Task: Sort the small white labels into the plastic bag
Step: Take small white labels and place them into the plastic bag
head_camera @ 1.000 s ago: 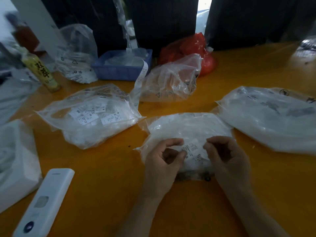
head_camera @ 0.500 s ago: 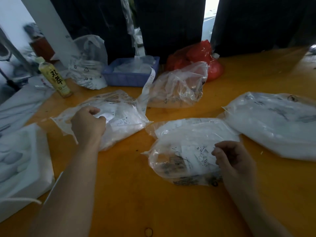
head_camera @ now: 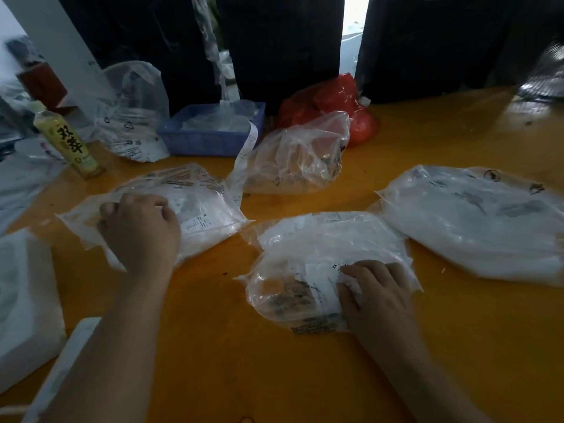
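Nearest the camera, on the orange wooden bench (head_camera: 213, 346), the right hand (head_camera: 377, 296) lies on the near clear plastic bag (head_camera: 320, 257), its fingers bent and pressing the crinkled film at the bag's right side; whether they actually pinch a label through or under the film cannot be told. Small white printed labels (head_camera: 319, 280) show inside this bag just left of that hand, lying flat, their long sides running roughly away from the camera with the print turned sideways. Further left and a little farther off, the left hand (head_camera: 140, 230) rests knuckles-up on a second clear plastic bag of white labels (head_camera: 195, 206), fingers curled under; what, if anything, they grip is hidden by the back of the hand. That bag lies with its long axis running left to right across the bench. To the right sits a large white-filled plastic bag (head_camera: 470, 221), apart from both hands. Beyond are a crumpled clear bag (head_camera: 293, 160), a blue plastic tray (head_camera: 207, 138), a red plastic bag (head_camera: 329, 102) and a yellow-labelled drink bottle (head_camera: 67, 141). As a judgement, the risk lies in the slippery film: a label could slide out of a loose pinch, or land in the wrong bag, since the bags look alike and lie close together.
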